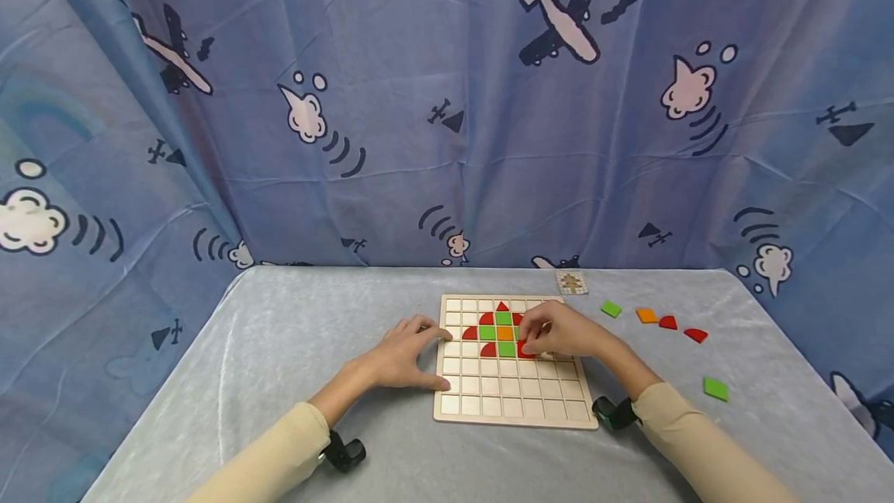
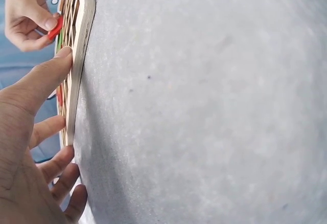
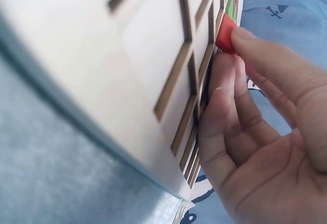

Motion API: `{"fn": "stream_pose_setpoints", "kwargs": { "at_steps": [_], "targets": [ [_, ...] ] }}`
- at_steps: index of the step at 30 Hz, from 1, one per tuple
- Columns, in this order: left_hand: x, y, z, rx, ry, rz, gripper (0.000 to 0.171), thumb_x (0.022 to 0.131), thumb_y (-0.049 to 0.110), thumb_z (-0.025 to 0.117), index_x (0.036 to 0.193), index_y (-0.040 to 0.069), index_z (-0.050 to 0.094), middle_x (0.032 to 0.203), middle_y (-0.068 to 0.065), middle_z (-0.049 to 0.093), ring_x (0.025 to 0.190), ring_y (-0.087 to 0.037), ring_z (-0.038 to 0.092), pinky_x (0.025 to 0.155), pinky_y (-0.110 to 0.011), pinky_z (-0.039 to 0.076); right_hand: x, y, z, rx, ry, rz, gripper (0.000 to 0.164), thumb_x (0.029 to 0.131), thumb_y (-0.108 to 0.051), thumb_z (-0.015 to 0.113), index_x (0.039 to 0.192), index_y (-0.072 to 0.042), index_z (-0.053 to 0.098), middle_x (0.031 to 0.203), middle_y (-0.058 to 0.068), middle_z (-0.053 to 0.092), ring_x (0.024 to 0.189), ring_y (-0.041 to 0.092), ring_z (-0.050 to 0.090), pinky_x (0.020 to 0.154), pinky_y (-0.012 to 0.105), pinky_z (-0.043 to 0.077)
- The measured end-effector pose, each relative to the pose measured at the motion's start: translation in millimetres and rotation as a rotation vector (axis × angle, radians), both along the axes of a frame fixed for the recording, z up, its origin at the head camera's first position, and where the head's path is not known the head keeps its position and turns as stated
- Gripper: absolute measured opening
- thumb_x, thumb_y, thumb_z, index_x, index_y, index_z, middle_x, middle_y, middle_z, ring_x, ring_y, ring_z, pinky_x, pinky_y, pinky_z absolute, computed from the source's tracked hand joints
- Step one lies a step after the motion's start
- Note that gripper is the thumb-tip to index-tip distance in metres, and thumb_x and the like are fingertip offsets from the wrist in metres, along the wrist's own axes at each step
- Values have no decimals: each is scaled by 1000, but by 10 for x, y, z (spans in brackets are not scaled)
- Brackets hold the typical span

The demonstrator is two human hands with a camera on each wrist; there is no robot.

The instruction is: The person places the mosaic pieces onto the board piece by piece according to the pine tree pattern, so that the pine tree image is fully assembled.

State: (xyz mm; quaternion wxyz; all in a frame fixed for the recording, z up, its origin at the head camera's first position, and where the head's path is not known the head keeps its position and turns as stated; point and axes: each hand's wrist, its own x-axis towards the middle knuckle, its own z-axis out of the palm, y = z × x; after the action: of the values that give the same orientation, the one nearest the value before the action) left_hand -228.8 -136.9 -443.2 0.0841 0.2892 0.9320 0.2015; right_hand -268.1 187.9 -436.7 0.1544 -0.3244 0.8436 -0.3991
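Note:
A wooden grid board [image 1: 517, 408] lies on the table, with colored tiles set in its upper cells. Around an orange square tile [image 1: 505, 334] sit green squares such as the lower one [image 1: 506, 349], red rounded tiles and a red triangle [image 1: 502, 306] on top. My right hand [image 1: 562, 330] pinches a red tile [image 3: 226, 34] between thumb and fingers, at a cell right of the lower green square. Its exact shape is partly hidden by the fingertips. At the board's left edge, my left hand [image 1: 401, 355] rests with fingers spread, thumb [image 2: 48, 78] touching the rim.
Right of the board lie loose tiles: a green one [image 1: 611, 309], an orange one [image 1: 646, 315], two red ones, the nearer [image 1: 696, 335], and another green one [image 1: 715, 389]. Behind the board is a small patterned card [image 1: 572, 282]. A blue curtain [image 1: 391, 99] hangs beyond the table.

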Motion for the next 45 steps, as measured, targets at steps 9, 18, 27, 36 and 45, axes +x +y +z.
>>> {"fn": "stream_pose_setpoints", "kwargs": {
  "at_steps": [9,18,27,36,45],
  "targets": [
    [4,2,-3,-1,0,0,74,76,57,78,138,25,53,142,-5,45,125,-25,43,103,-51,38,30,-20,16,33,25,-20,5,85,-3,73,89,-3,71,83,11,70,72,13,61,67,25,52],
    [-5,3,-17,-4,2,3,73,77,56,78,138,25,53,142,-5,45,125,-25,43,104,-51,37,23,-12,4,34,8,-24,6,84,-2,74,90,-2,70,83,12,69,71,13,61,67,25,52],
    [0,7,-13,-16,-3,6,73,77,57,77,139,27,52,142,-3,45,127,-24,42,106,-50,37,29,-11,10,34,16,-20,5,84,-3,74,88,-2,71,81,11,69,70,12,60,65,25,52],
    [2,11,-10,-8,-4,8,73,76,58,78,138,28,53,142,-2,45,127,-24,42,105,-49,37,32,11,15,20,3,-15,6,84,-3,74,90,-3,71,82,11,70,71,13,61,66,24,52],
    [-4,7,-16,-13,2,4,73,77,57,78,138,26,53,141,-3,45,126,-24,42,104,-50,37,18,161,54,5,17,-40,10,87,-12,74,94,-6,72,86,8,71,74,11,62,69,24,53]
  ]
}}
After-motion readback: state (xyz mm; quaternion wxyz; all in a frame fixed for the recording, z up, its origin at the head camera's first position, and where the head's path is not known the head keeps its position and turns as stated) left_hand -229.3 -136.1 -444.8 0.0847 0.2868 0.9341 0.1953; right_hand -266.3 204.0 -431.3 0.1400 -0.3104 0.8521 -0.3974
